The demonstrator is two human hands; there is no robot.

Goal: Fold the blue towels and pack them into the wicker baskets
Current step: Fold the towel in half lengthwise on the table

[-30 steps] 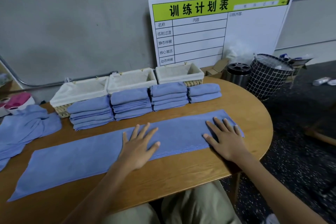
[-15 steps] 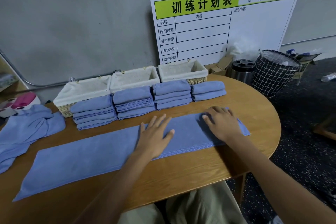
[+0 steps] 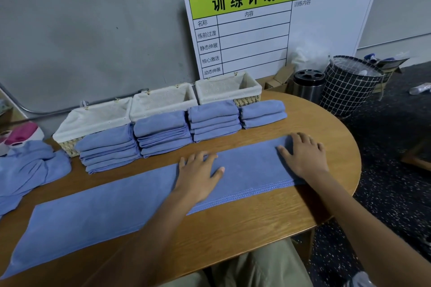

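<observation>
Folding in hand: left hand (image 3: 198,176) and right hand (image 3: 304,158) press spread flat on the towel strip (image 3: 98,214), which next needs folding end over end

left hand (image 3: 198,173) and right hand (image 3: 303,157) press flat on long blue towel (image 3: 116,202); three wicker baskets (image 3: 163,102) behind

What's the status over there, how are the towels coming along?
Both hands flat: left hand mid-strip, right hand at right end of long blue towel. Four folded stacks waiting; wicker baskets unpacked. Nothing in the way.
</observation>
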